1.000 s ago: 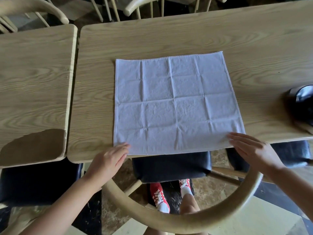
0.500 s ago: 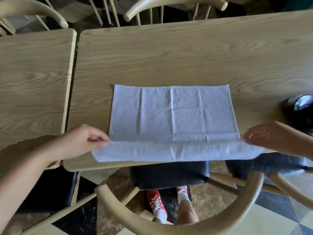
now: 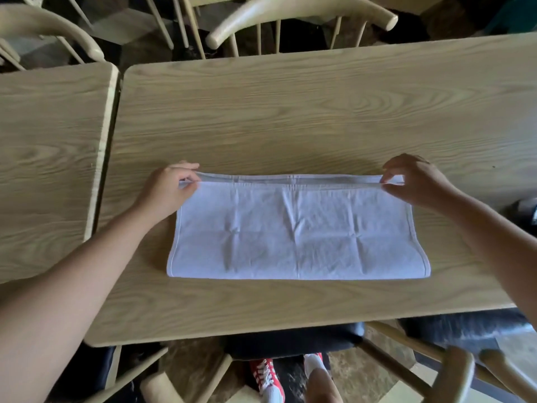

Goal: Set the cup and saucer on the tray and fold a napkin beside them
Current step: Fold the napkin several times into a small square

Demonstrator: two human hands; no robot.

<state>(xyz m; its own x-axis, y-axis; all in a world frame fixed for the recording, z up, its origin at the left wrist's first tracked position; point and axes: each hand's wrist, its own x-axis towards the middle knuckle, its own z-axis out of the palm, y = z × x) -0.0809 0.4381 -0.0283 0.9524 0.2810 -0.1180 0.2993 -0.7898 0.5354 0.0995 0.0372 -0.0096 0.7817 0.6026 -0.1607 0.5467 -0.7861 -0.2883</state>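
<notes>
on the table [image 3: 290, 112], half-folded napkin [image 3: 296, 231], long axis left-right, hands pinching far corners

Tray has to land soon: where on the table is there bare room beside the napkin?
Bare wood spans the table beyond the napkin, up to the far chairs, plus a strip along the near edge. Left hand and right hand crowd the napkin's far corners; a dark object sits at right.

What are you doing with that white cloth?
A person is folding a white napkin in half on a wooden table. The left hand and right hand each pinch a far corner, lining the top layer's edge up with the layer below. No cup, saucer or tray can be made out.
</notes>
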